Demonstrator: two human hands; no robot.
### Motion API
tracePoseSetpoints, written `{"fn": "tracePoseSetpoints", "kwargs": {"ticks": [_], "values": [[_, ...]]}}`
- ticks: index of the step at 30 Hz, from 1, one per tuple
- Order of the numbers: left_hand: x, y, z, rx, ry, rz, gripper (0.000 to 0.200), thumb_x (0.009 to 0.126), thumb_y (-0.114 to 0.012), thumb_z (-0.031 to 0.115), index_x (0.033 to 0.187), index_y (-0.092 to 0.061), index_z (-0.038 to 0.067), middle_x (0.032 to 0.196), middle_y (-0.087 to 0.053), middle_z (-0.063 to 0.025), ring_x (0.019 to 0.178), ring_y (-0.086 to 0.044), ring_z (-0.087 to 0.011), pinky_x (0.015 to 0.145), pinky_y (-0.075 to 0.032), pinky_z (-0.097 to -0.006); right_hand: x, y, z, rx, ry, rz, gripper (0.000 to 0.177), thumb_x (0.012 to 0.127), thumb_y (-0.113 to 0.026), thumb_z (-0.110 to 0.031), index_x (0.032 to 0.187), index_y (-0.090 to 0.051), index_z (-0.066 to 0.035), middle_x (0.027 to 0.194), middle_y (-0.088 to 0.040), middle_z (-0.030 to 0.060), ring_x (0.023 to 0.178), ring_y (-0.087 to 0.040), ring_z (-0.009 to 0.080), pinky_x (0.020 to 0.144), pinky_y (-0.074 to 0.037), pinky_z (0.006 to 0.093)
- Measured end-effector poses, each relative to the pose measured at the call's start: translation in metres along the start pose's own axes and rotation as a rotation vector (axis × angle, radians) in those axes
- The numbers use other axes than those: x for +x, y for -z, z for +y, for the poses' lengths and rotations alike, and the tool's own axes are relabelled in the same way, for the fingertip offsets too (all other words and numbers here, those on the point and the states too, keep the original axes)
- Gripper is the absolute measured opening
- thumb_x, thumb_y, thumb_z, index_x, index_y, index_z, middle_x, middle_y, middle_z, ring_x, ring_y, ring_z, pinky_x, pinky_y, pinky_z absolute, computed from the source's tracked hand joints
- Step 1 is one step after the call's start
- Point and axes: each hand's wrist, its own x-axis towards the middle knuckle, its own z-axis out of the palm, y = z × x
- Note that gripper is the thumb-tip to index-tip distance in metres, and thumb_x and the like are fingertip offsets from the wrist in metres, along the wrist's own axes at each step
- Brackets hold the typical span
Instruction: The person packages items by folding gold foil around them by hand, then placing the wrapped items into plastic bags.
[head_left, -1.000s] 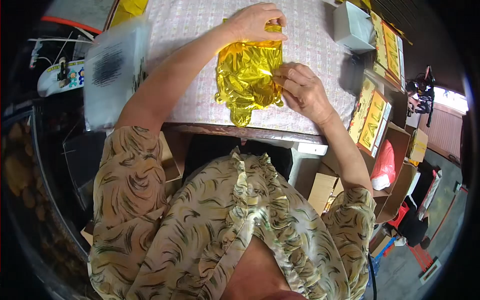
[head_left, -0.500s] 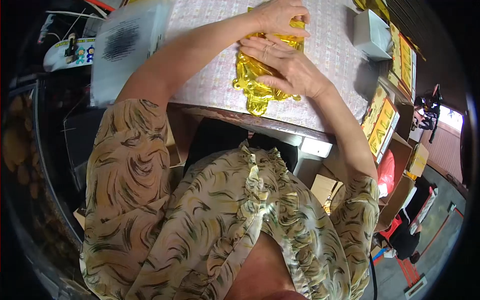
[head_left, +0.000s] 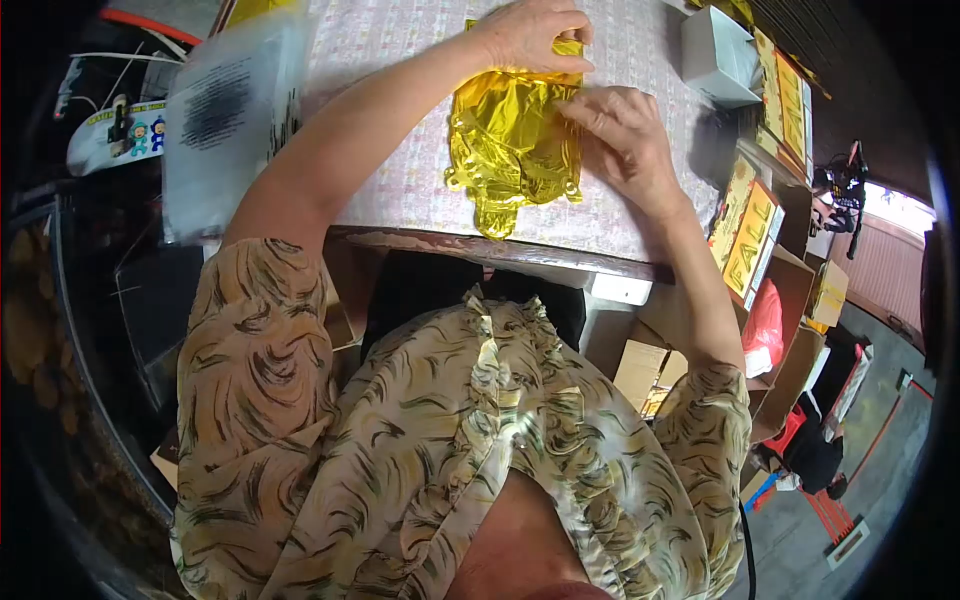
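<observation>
Though crinkled — gold foil balloon (head_left: 510, 140), flat, glossy

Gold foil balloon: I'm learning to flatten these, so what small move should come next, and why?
Probably sweep the right hand down across the balloon toward the near edge of the table. The left hand holds its top edge, the right hand sits at its right edge, and the foil between looks crinkled.

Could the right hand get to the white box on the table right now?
Probably yes: the right hand touches the edge of the gold foil, and only bare tablecloth seems to lie between it and the white box.
</observation>
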Motion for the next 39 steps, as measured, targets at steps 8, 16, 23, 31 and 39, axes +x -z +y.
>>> {"fn": "tracePoseSetpoints", "kwargs": {"ticks": [8,16,23,31,39], "values": [[0.000,0.001,0.004,-0.006,0.038,0.009,0.034,0.084,-0.078,0.039,0.097,-0.066,0.009,0.096,-0.065,-0.0146,0.095,-0.063,-0.0366,0.085,-0.052,-0.0458,-0.014,-0.009,0.017,-0.066,0.078,-0.024,0.036,0.082,-0.074,-0.001,0.114,-0.078,-0.015,0.116,-0.073,0.0010,0.108,-0.063,0.0240,0.099,-0.043,0.0387],[0.015,0.012,-0.013,-0.275,0.280,-0.180,0.029,0.094,-0.072,0.035,0.100,-0.072,0.006,0.093,-0.071,-0.0156,0.084,-0.069,-0.0269,0.075,-0.054,-0.0376,-0.014,-0.007,0.012,-0.053,0.070,-0.022,0.032,0.083,-0.072,0.000,0.111,-0.079,-0.015,0.111,-0.073,-0.0007,0.106,-0.063,0.0210,0.100,-0.041,0.0380],[-0.018,0.099,-0.006,-0.073,0.426,-0.135,0.031,0.096,-0.071,0.030,0.114,-0.069,0.005,0.110,-0.069,-0.0100,0.098,-0.067,-0.0235,0.084,-0.055,-0.0355,-0.014,-0.008,0.012,-0.004,0.045,-0.027,0.033,0.082,-0.071,0.002,0.110,-0.079,-0.014,0.112,-0.073,0.0001,0.108,-0.064,0.0210,0.100,-0.042,0.0378],[-0.152,0.102,0.063,0.329,-0.164,-0.148,0.019,0.082,-0.077,0.009,0.098,-0.069,0.002,0.102,-0.068,-0.0072,0.095,-0.068,-0.0247,0.083,-0.059,-0.0344,-0.016,-0.012,0.018,0.119,0.023,0.005,0.033,0.083,-0.069,0.004,0.110,-0.078,-0.013,0.112,-0.073,0.0033,0.107,-0.065,0.0249,0.100,-0.045,0.0381],[-0.133,0.079,0.077,0.319,-0.153,-0.064,0.033,0.078,-0.077,0.007,0.110,-0.068,0.005,0.111,-0.068,-0.0079,0.104,-0.067,-0.0252,0.089,-0.057,-0.0354,-0.018,-0.014,0.020,0.133,-0.028,0.013,0.031,0.083,-0.069,0.004,0.109,-0.077,-0.009,0.113,-0.073,0.0046,0.107,-0.064,0.0254,0.100,-0.046,0.0375]]}}
